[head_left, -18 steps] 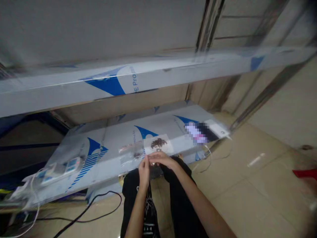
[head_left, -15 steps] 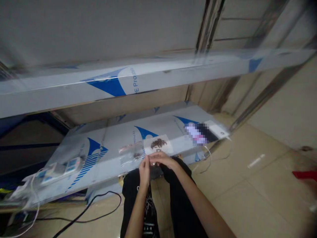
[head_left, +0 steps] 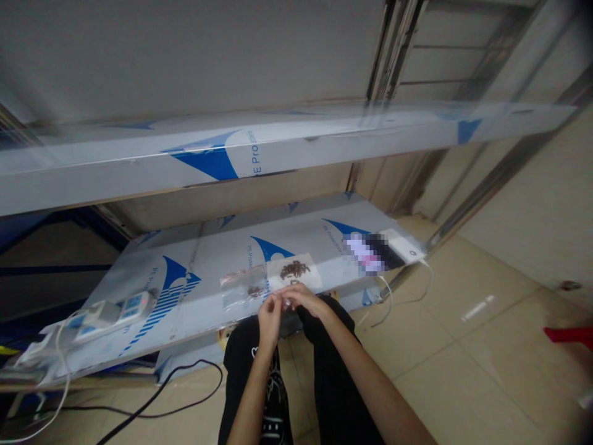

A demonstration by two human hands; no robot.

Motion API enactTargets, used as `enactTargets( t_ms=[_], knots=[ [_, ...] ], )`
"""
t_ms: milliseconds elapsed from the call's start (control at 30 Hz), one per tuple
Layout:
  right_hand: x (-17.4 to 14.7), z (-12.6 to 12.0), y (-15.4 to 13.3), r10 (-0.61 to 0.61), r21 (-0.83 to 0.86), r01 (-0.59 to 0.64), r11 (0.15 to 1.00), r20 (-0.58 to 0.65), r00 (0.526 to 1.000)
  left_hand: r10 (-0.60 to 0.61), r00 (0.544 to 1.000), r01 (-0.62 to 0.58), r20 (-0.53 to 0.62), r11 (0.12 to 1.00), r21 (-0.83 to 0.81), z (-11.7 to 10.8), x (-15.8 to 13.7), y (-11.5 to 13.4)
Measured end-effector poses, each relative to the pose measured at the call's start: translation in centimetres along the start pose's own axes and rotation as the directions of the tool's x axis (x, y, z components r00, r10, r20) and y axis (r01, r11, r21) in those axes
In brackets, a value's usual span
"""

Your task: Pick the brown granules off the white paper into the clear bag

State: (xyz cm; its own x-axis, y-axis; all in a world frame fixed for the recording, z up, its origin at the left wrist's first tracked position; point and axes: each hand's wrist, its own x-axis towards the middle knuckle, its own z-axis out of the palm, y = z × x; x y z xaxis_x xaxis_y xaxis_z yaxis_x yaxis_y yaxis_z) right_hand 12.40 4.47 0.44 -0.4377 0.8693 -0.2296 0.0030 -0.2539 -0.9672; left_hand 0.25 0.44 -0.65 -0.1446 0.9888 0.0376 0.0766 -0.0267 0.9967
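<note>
My left hand (head_left: 270, 314) and my right hand (head_left: 300, 296) meet at the front edge of the low shelf, above my knees. The fingers of both are closed in a pinch and touch each other; what lies between them is too small to make out. Just beyond the fingers, a heap of small dark brown pieces (head_left: 295, 269) rests on a white sheet (head_left: 312, 279). To its left lies a clear plastic bag (head_left: 235, 290) with a few brown pieces (head_left: 254, 291) in or on it.
The low shelf (head_left: 217, 247) wears printed protective film. At its right lie a pixelated phone-like screen (head_left: 365, 252) and a white device (head_left: 403, 245) with a white cable. A power strip (head_left: 136, 306) sits at the left. An upper shelf edge (head_left: 287, 154) crosses ahead; a black cable (head_left: 176, 371) runs below.
The view has shifted slightly and become sharper. Both hands stay together at the shelf edge, with the fingers only slightly rearranged. The brown heap and the bag have not visibly moved.
</note>
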Motion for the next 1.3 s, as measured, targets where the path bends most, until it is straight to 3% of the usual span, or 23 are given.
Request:
enactTargets(
  t_ms=[300, 667, 900, 1067, 1200, 1300],
  knots=[
    [0.1, 0.6, -0.2, 0.017, -0.03, -0.016, 0.999, 0.003, 1.0, 0.021, 1.0, -0.021, -0.016, 0.999, 0.038, -0.9, 0.0, -0.1],
    [0.2, 0.6, 0.0, 0.003, -0.073, 0.002, 0.997, 0.063, 0.998, 0.08, 0.994, -0.1, 0.078, 0.95, 0.295, -2.5, -0.5, -0.6],
    [0.7, 1.3, 0.3, 0.004, -0.097, -0.007, 0.995, -0.033, 0.999, 0.093, 0.988, -0.133, 0.12, 0.914, 0.383, -2.9, -0.6, -0.5],
    [1.3, 1.9, 1.1, -0.084, -0.096, 0.071, 0.993, -0.134, 0.987, 0.082, 0.992, -0.11, 0.091, 0.925, 0.363, -2.7, -0.6, -0.3],
    [1.3, 1.9, 1.1, -0.124, -0.137, 0.104, 0.985, -0.148, 0.981, 0.066, 0.997, -0.071, 0.029, 0.915, 0.396, -2.6, -0.7, -0.5],
    [1.1, 1.7, 1.2, -0.127, -0.174, 0.104, 0.979, -0.129, 0.983, 0.07, 0.997, -0.082, 0.043, 0.869, 0.488, -2.4, -0.7, -0.7]
  ],
)
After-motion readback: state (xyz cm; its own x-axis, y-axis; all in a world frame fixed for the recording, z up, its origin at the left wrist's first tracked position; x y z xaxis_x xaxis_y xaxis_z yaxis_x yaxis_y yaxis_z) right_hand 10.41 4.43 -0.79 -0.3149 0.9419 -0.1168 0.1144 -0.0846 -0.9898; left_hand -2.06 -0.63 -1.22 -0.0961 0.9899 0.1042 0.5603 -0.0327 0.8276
